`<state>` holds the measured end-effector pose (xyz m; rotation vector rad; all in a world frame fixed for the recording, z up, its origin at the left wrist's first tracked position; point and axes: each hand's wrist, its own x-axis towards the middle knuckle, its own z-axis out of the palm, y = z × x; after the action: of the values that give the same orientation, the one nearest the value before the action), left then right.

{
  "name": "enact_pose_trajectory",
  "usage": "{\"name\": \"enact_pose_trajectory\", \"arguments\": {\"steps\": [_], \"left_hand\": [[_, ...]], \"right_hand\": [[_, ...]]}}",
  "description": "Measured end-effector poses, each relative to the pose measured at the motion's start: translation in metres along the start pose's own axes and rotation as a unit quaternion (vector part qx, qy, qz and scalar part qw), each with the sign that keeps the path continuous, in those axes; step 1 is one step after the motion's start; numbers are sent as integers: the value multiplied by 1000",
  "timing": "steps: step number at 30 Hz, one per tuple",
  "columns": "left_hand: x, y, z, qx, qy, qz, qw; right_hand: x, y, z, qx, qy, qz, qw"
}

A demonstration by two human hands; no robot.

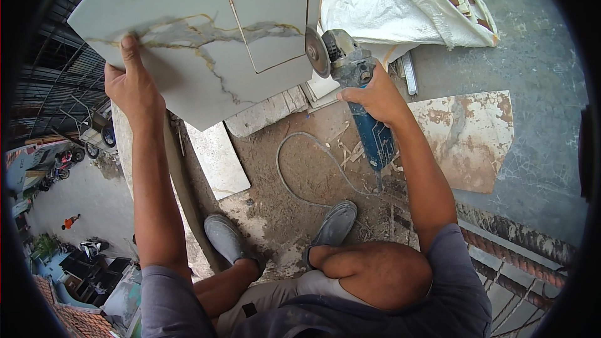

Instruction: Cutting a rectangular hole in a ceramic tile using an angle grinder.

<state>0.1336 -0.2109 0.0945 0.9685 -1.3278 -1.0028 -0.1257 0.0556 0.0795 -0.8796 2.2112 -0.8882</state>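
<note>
left hand [129, 84] grips the marble-look tile [200, 31] by one edge while right hand [369, 94] clenches the angle grinder [354, 87], so the disc's bite could wrench the tile loose.

Soft even daylight, sharp focus, fisheye-bent dark rim.

The large white marble-patterned tile [206, 31] is cut off by the picture's top edge. The left hand's [133, 84] fingers sit behind its lower-left edge, hidden. The right hand [374, 97] covers the middle of the blue angle grinder [363, 103]. The white woven sack [400, 3] hides most of its contents.
</note>
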Motion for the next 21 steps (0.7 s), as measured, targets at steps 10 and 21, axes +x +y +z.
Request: {"name": "enact_pose_trajectory", "arguments": {"steps": [10, 21], "left_hand": [[-4, 5, 1, 18, 6, 5, 1000], [-3, 1, -2, 13, 4, -12, 1000]], "right_hand": [[3, 1, -1, -11, 5, 4, 1000], [4, -7, -1, -7, -3, 13, 1000]]}}
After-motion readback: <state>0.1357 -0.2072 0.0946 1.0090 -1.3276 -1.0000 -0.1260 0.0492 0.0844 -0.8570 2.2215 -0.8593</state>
